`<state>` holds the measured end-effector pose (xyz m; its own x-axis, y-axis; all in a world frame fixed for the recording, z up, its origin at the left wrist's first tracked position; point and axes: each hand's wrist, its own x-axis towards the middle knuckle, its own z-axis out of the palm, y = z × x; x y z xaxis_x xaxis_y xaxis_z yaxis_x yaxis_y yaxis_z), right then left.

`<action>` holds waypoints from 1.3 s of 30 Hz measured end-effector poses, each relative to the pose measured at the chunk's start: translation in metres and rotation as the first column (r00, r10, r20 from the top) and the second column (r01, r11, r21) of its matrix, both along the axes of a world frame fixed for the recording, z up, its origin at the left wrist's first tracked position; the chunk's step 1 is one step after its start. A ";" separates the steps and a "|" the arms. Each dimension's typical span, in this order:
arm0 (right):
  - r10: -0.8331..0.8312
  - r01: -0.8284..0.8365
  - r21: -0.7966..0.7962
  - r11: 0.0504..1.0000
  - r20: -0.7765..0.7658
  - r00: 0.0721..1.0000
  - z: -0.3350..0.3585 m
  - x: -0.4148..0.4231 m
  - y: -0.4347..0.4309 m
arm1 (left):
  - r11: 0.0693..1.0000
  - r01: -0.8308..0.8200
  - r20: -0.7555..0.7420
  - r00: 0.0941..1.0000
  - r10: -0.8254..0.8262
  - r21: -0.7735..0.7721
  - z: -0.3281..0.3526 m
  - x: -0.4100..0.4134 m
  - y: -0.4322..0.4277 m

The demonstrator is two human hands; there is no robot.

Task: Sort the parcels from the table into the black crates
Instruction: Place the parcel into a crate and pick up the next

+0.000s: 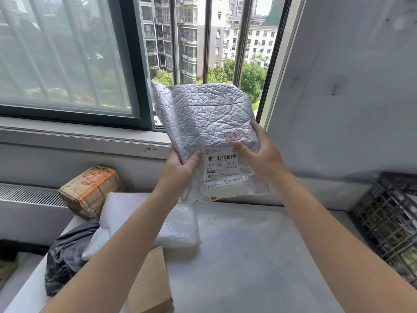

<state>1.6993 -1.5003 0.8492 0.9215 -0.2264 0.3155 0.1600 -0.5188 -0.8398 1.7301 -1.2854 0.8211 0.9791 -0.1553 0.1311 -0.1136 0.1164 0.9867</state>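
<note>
I hold a crinkled silver-grey mailer bag [203, 114] upright in front of the window, its white shipping label [222, 168] facing me. My left hand [180, 170] grips its lower left edge, thumb on the front. My right hand [261, 152] grips the lower right side, thumb beside the red stamp. On the grey table [259, 256] lie a white padded parcel [176, 227], a dark plastic bag [65, 254], a flat brown cardboard parcel [151, 283] and a taped brown-and-orange box [90, 190]. A black crate [392, 220] stands at the table's right end.
A window sill [79, 136] and a radiator grille [29, 195] run behind the table at the left. A white wall [349, 98] with two small hooks rises at the right. Something dark lies low at the far left edge [9, 251].
</note>
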 end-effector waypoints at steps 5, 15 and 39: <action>-0.004 0.004 -0.013 1.000 0.001 1.000 0.002 0.001 0.003 | 1.000 -0.011 0.026 1.000 0.010 0.023 0.004 -0.003 0.002; 0.109 -0.105 -0.097 0.990 0.035 0.993 0.019 -0.010 0.006 | 0.996 -0.065 0.098 0.993 0.059 0.058 0.015 -0.006 0.010; 0.081 -0.071 -0.077 0.995 0.139 0.987 0.027 -0.002 0.007 | 0.999 -0.039 0.164 0.986 0.037 0.011 0.025 0.002 0.013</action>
<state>1.6971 -1.4929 0.8761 0.8800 -0.1294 0.4571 0.3164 -0.5581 -0.7671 1.7325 -1.2721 0.8465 0.9500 -0.1213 0.2878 -0.2775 0.0953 0.9560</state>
